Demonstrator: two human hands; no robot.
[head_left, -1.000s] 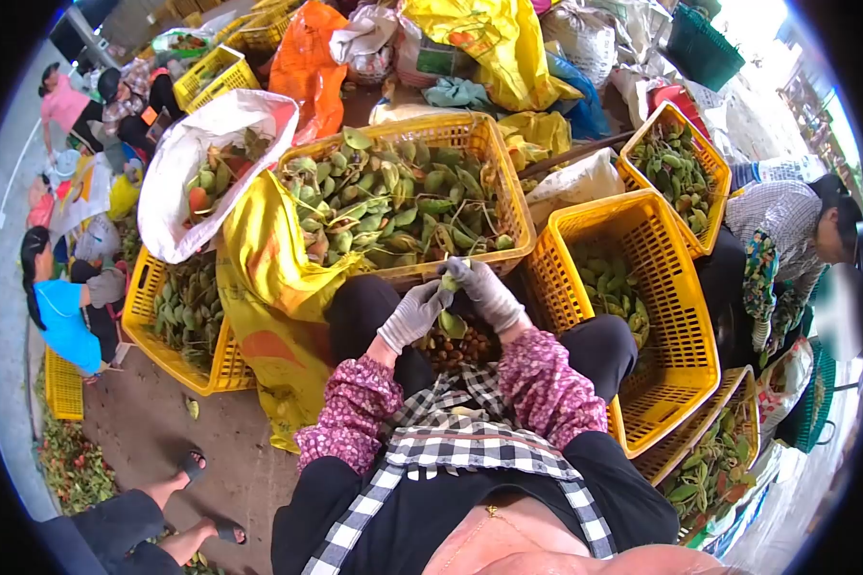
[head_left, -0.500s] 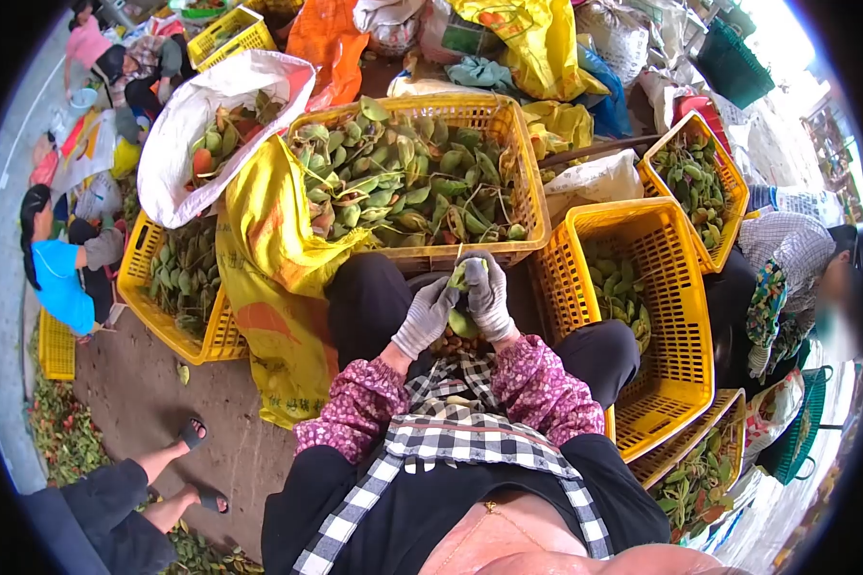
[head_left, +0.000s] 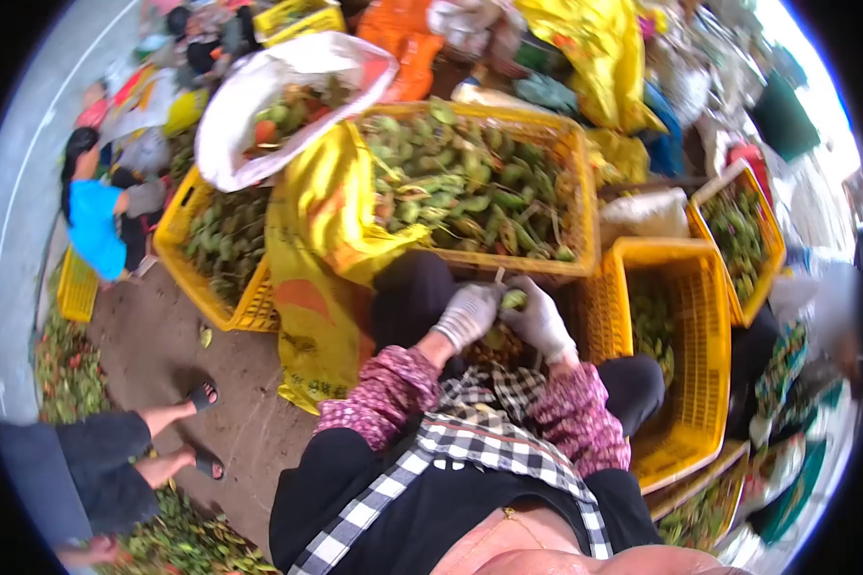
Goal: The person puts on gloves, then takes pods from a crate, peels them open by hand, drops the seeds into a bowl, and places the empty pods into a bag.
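My gloved left hand [head_left: 470, 313] and gloved right hand [head_left: 540, 321] meet above my lap. Between them is a small green pod [head_left: 514, 299], gripped mostly by the fingers of my right hand. The left fingers are closed against its near side, slightly blurred. Just beyond the hands stands a large yellow crate [head_left: 518, 265], heaped with green pods [head_left: 470, 182] on stalks. Small brown pieces [head_left: 494, 342] lie below my hands, partly hidden, above the checked apron [head_left: 494, 436].
On my right stands a deep yellow crate [head_left: 676, 465] with some pods inside. A yellow bag [head_left: 316, 259] and an open white sack [head_left: 222, 134] are at my left. One person [head_left: 96, 216] sits at far left; another person's legs [head_left: 168, 422] stand nearby.
The view has shifted, so the crates and my hands sit further right in the picture. My right hand has turned and its back now faces up more; the pod shows less.
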